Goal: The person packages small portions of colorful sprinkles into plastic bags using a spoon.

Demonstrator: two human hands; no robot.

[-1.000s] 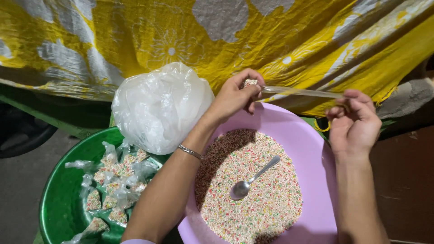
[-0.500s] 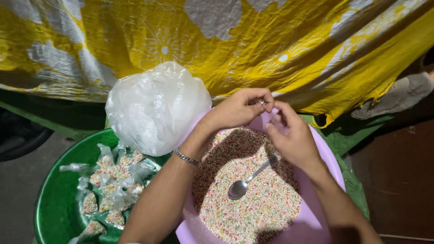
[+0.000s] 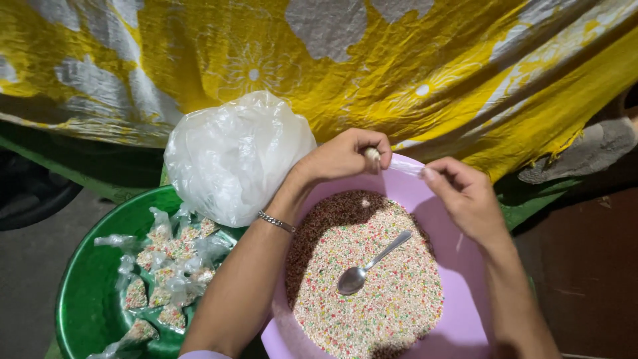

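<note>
My left hand (image 3: 345, 156) is closed around a small filled clear plastic packet (image 3: 373, 154) above the far rim of a pink basin (image 3: 458, 246). My right hand (image 3: 465, 196) pinches the packet's loose clear end (image 3: 407, 167) and holds it stretched to the right. The basin holds a heap of tiny multicoloured sprinkles (image 3: 372, 292) with a metal spoon (image 3: 369, 264) lying on top. A silver bracelet (image 3: 276, 221) circles my left wrist.
A green basin (image 3: 86, 299) at the left holds several small tied packets of sprinkles (image 3: 166, 266). A large crumpled clear plastic bag (image 3: 232, 156) rests on its far rim. Yellow and grey patterned cloth (image 3: 399, 60) hangs behind. Bare ground lies at the right.
My right hand first came in to meet the left at the packet, then drew back to the right, pulling the packet's clear end taut. The view shifted slightly.
</note>
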